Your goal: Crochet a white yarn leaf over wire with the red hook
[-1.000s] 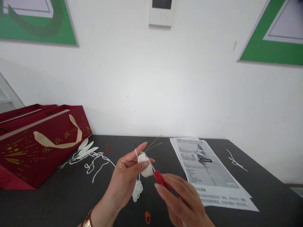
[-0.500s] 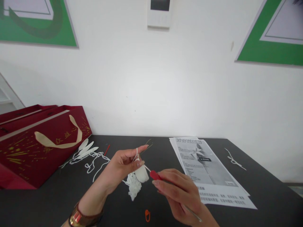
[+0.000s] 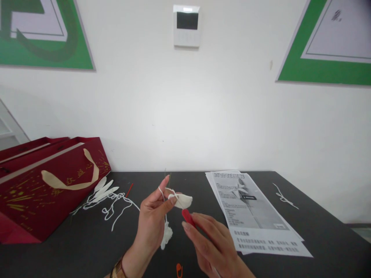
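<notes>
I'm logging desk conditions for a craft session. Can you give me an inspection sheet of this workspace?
Surface: black table, matte.
Job's things: white crocheted piece; red-handled crochet hook; working yarn looped over the left forefinger.
Clutter: loose white yarn, printed sheets, orange marker clip, yarn scrap.
Grippers: left hand pinches the piece; right hand grips the hook.
Cables: nothing seen.
Surroundings: red gift bag, white wall, wall panel.

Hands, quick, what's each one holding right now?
Left hand: closed, pinching the white crochet piece, yarn over its forefinger.
Right hand: closed on the red-handled crochet hook.
</notes>
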### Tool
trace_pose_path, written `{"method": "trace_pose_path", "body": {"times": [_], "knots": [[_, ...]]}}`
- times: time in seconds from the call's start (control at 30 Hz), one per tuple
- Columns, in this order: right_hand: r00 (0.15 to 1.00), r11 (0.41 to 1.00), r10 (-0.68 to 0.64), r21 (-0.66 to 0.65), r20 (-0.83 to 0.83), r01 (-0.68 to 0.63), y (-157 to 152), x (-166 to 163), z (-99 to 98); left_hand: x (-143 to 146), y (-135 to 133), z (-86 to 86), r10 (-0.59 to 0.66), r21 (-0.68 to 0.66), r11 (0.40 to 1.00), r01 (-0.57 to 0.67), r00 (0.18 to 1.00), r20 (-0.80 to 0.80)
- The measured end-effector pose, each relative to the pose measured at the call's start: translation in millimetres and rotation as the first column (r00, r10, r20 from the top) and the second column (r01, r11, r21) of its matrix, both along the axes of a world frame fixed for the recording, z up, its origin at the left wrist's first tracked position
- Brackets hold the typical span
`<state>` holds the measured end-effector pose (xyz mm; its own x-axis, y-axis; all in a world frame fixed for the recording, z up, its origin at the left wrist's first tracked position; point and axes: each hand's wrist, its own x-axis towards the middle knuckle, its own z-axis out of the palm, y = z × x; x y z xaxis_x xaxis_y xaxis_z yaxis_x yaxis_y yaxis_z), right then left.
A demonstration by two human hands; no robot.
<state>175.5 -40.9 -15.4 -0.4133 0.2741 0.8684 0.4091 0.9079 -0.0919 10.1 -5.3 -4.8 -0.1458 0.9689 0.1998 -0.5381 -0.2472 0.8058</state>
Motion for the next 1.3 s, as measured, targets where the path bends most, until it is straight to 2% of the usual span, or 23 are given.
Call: {"method": "trace_pose_path", "body": {"times": [0.07, 0.13, 0.2, 0.3, 0.37, 0.43, 0.57, 0.67, 0.73, 0.9, 1.0, 1.13, 1.23, 1.3], "knots": [[0.994, 0.996, 0.035, -0.073, -0.101, -0.042, 1, -3, 0.7, 3, -1, 0.0, -0.004, -0.012, 1.000, 0.005, 0.998, 0.056], [0.956, 0.969, 0.046, -0.220, -0.289, -0.113, 2, -7, 1.3, 2, 0, 1.8, -0.017, -0.019, 1.000, 0.019, 0.996, 0.083], [0.871, 0.885, 0.015, -0.399, -0.492, -0.241, 6, -9, 0.9, -1, 1, 3.8, -0.038, -0.021, 0.999, 0.040, 0.996, 0.080], [0.710, 0.698, -0.093, -0.555, -0.698, -0.453, 12, -11, -1.5, -6, 4, 5.3, -0.063, -0.012, 0.998, 0.063, 0.998, 0.031], [0.639, 0.600, -0.146, -0.582, -0.755, -0.549, 16, -10, -2.9, -7, 4, 5.1, -0.070, -0.006, 0.998, 0.070, 0.998, -0.009], [0.592, 0.528, -0.177, -0.583, -0.786, -0.617, 19, -10, -3.1, -8, 5, 4.3, -0.066, 0.003, 0.998, 0.066, 0.997, -0.040], [0.482, 0.435, -0.225, -0.530, -0.847, -0.728, 22, -13, -0.8, -6, 6, 2.2, -0.034, 0.003, 0.999, 0.034, 0.995, -0.095], [0.444, 0.417, -0.240, -0.504, -0.863, -0.756, 23, -14, -0.2, -7, 6, 2.6, 0.007, 0.013, 1.000, -0.005, 0.987, -0.160], [0.468, 0.444, -0.239, -0.524, -0.851, -0.727, 23, -13, -1.7, -10, 5, 5.1, 0.014, 0.036, 0.999, -0.007, 0.980, -0.200], [0.553, 0.529, -0.198, -0.563, -0.810, -0.635, 24, -11, -8.3, -18, 5, 10.4, -0.113, 0.013, 0.993, 0.119, 0.967, -0.228], [0.579, 0.555, -0.186, -0.571, -0.794, -0.605, 24, -11, -10.8, -18, 8, 5.8, -0.084, -0.029, 0.996, 0.080, 0.980, -0.182], [0.549, 0.530, -0.204, -0.562, -0.811, -0.635, 26, -12, -11.2, -12, 11, -1.8, -0.015, -0.002, 1.000, 0.015, 0.994, -0.105], [0.498, 0.490, -0.212, -0.533, -0.840, -0.690, 27, -13, -11.5, -8, 10, -4.0, -0.047, 0.025, 0.998, 0.049, 0.996, -0.072], [0.509, 0.490, -0.199, -0.535, -0.837, -0.688, 27, -13, -12.2, -8, 9, -4.5, -0.068, 0.044, 0.996, 0.073, 0.993, -0.099]]}}
